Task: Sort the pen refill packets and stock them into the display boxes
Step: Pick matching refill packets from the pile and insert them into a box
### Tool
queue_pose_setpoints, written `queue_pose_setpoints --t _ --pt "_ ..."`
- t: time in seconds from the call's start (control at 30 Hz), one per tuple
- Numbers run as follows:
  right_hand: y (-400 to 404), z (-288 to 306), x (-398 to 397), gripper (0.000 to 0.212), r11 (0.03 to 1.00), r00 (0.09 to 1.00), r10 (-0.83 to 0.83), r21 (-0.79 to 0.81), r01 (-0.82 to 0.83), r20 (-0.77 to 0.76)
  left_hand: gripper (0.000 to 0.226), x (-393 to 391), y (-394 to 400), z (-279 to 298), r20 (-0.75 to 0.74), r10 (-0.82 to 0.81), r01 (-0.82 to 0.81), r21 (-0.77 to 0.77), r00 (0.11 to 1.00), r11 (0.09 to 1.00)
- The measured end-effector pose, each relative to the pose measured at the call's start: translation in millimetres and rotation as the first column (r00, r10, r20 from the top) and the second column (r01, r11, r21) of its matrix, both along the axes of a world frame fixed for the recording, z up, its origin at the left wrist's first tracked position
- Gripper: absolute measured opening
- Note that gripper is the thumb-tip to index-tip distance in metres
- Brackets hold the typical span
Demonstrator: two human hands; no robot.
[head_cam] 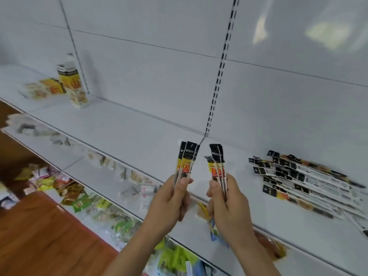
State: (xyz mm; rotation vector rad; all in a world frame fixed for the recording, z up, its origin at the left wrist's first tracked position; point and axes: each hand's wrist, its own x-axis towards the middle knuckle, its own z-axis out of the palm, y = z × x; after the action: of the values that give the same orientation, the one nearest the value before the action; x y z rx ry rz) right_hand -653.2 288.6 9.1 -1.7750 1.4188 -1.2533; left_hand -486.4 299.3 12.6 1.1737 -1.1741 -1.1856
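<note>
1. Left hand (172, 198) grips a fan of about three refill packets (186, 162), upright, thumb pressed on the front.
2. Right hand (227, 200) grips about three more packets (217, 164), upright, just beside the left bunch, not touching.
3. Loose pile of packets (302, 180) lies on the white shelf (123, 132) at 3 o'clock; count unclear.
4. Two yellow display boxes (69, 84) stand at 10 o'clock, blurred.
</note>
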Motion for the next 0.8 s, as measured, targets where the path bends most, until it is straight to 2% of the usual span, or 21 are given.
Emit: queue_pose_setpoints --t 0.17,0.27,0.47,0.7,0.8 --pt "-8 1 92 0.016 0.994 0.991 0.105 -0.009 -0.106 -0.079 0.028 94 12 -3 -0.100 0.120 -0.109 0.113 0.988 0.988" --pt "-22 4 138 0.015 0.988 0.982 0.146 -0.023 -0.150 -0.122 0.022 142 8 -2 -0.114 0.192 -0.177 0.127 0.975 0.976" --pt "-70 -2 216 0.012 0.972 0.962 0.234 0.002 -0.236 -0.139 0.022 211 -20 -1 0.061 0.306 -0.309 0.035 0.950 0.951" --pt "-147 -11 306 0.017 0.962 0.961 0.271 0.034 -0.270 -0.055 0.023 289 -90 2 0.204 0.342 -0.362 0.068 0.917 0.930" --pt "-180 -6 334 0.007 0.960 0.962 0.271 0.080 -0.267 -0.041 0.022 318 -122 11 0.185 0.336 -0.361 0.116 0.923 0.925"
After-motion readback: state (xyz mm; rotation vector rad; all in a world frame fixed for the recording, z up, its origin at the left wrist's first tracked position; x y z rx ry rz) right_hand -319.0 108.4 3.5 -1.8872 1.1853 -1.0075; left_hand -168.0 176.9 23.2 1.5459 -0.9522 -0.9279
